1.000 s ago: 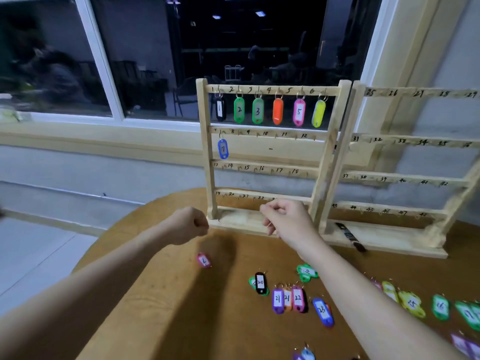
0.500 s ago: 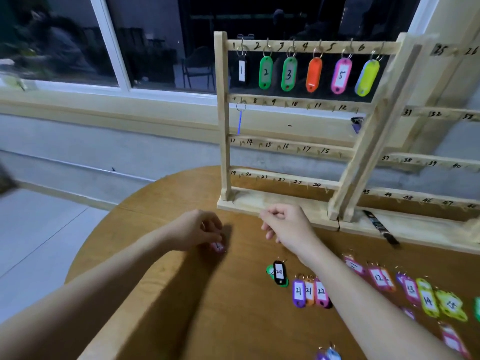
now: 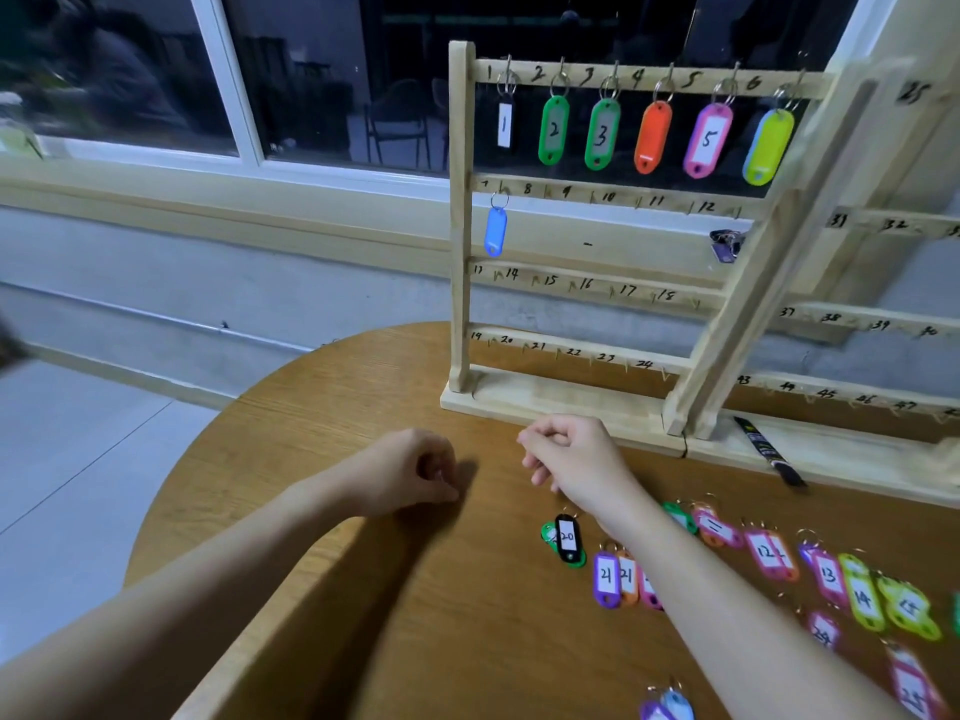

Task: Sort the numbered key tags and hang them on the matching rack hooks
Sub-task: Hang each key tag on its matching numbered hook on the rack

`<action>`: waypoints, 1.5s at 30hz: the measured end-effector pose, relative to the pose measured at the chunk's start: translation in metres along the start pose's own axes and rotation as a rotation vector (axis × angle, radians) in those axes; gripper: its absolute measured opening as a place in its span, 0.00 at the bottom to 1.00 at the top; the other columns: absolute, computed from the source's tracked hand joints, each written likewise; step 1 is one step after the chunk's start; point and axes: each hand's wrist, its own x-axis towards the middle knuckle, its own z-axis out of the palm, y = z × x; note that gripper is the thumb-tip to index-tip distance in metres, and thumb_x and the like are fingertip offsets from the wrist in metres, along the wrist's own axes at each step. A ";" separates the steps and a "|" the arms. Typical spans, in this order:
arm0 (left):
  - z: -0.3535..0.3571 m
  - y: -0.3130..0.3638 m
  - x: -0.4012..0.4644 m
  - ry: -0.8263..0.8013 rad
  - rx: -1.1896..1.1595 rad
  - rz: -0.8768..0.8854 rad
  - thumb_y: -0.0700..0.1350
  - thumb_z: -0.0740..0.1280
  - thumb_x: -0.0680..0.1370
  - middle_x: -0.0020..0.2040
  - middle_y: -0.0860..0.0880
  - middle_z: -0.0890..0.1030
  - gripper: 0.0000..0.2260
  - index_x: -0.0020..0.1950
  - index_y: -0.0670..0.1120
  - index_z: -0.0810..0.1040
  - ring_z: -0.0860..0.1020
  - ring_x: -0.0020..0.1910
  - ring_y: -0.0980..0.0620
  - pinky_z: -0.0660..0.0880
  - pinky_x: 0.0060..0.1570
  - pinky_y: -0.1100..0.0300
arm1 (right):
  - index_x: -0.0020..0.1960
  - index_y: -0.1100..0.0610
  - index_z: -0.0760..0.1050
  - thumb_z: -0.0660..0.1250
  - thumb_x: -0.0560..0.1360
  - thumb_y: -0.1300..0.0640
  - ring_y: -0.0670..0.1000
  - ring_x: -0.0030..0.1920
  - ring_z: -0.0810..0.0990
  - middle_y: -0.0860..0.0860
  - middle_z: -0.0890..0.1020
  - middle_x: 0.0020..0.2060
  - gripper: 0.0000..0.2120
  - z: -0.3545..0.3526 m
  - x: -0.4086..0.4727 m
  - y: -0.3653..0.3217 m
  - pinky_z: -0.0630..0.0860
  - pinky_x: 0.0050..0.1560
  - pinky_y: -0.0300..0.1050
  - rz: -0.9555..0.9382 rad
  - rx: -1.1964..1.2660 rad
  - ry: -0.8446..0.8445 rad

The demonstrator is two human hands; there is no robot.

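Low in the frame, two bare forearms reach in over a round brown wooden table [image 3: 363,589]. The left hand [image 3: 410,472], left of centre, rests on the tabletop with its fingers curled in tight; something small may sit inside the curl, but whether it grips a tag cannot be told. The right hand [image 3: 576,459], just right of centre, hovers in front of the rack base with fingers curled and thumb against the forefinger, and nothing shows between them.

A pale wooden rack with numbered hook rails [image 3: 460,226] stands upright at the far edge of the table, upper centre. Its top rail carries six plastic key tags: black tag 1 [image 3: 504,124], green tag 2 [image 3: 554,129], green tag 3 [image 3: 601,135], an orange tag [image 3: 652,137], pink tag 5 [image 3: 707,140] and a yellow-green tag [image 3: 768,147]. A blue tag [image 3: 495,231] hangs on the second rail at the left end.

A second matching rack [image 3: 883,226] stands at the right edge. A row of loose coloured tags [image 3: 763,550] lies along the lower right of the table, with black tag 20 [image 3: 567,537] near the right wrist. A dark marker pen [image 3: 769,452] lies on the second rack's base.
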 end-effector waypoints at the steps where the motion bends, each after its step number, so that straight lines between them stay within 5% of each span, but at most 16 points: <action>1: 0.001 0.000 0.000 0.016 0.010 0.000 0.49 0.76 0.73 0.38 0.57 0.77 0.12 0.37 0.58 0.75 0.73 0.37 0.59 0.72 0.40 0.60 | 0.46 0.55 0.82 0.67 0.81 0.58 0.45 0.30 0.79 0.48 0.84 0.34 0.07 0.000 -0.001 -0.001 0.72 0.29 0.36 -0.001 -0.003 -0.004; 6: -0.006 0.006 -0.004 0.110 -0.031 0.000 0.47 0.74 0.76 0.37 0.60 0.80 0.07 0.40 0.57 0.81 0.76 0.37 0.63 0.69 0.39 0.69 | 0.46 0.55 0.82 0.67 0.81 0.57 0.45 0.31 0.80 0.49 0.84 0.34 0.07 -0.004 -0.007 -0.005 0.73 0.29 0.37 -0.016 -0.016 -0.013; 12: -0.055 0.038 0.006 0.403 -0.106 0.085 0.45 0.72 0.78 0.37 0.55 0.83 0.05 0.43 0.49 0.85 0.77 0.37 0.57 0.73 0.40 0.63 | 0.47 0.55 0.82 0.67 0.81 0.56 0.45 0.31 0.80 0.50 0.84 0.35 0.07 -0.012 -0.009 -0.017 0.72 0.30 0.36 -0.041 -0.001 0.017; 22: -0.145 0.119 0.040 0.760 -0.307 0.191 0.43 0.71 0.79 0.36 0.55 0.82 0.05 0.45 0.45 0.84 0.77 0.32 0.66 0.69 0.34 0.75 | 0.46 0.53 0.82 0.67 0.81 0.54 0.45 0.31 0.79 0.51 0.85 0.35 0.07 -0.026 -0.007 -0.026 0.71 0.31 0.34 -0.106 -0.071 0.022; 27: -0.157 0.128 0.061 0.830 -0.353 0.152 0.45 0.72 0.78 0.40 0.53 0.86 0.05 0.46 0.45 0.85 0.84 0.42 0.55 0.80 0.45 0.59 | 0.47 0.55 0.82 0.66 0.81 0.54 0.43 0.31 0.79 0.53 0.85 0.38 0.08 -0.032 -0.007 -0.023 0.71 0.30 0.30 -0.125 -0.093 0.021; 34: -0.159 0.129 0.077 0.872 -0.367 0.061 0.46 0.69 0.80 0.39 0.50 0.86 0.08 0.48 0.43 0.86 0.85 0.41 0.48 0.82 0.48 0.48 | 0.47 0.52 0.81 0.66 0.81 0.53 0.41 0.31 0.79 0.52 0.85 0.38 0.07 -0.032 0.002 -0.020 0.70 0.29 0.30 -0.106 -0.079 0.018; 39: -0.151 0.124 0.081 0.825 -0.355 0.032 0.46 0.68 0.81 0.40 0.53 0.84 0.09 0.52 0.43 0.84 0.82 0.40 0.59 0.77 0.38 0.71 | 0.46 0.54 0.82 0.66 0.81 0.53 0.43 0.32 0.80 0.52 0.85 0.38 0.08 -0.031 0.007 -0.018 0.71 0.32 0.33 -0.105 -0.070 0.014; 45: -0.135 0.115 0.074 0.840 -0.337 -0.010 0.46 0.68 0.81 0.38 0.53 0.84 0.08 0.47 0.45 0.84 0.80 0.36 0.58 0.69 0.30 0.75 | 0.45 0.54 0.82 0.67 0.81 0.53 0.44 0.32 0.80 0.49 0.84 0.35 0.09 -0.042 0.002 -0.009 0.72 0.33 0.35 -0.090 -0.079 0.027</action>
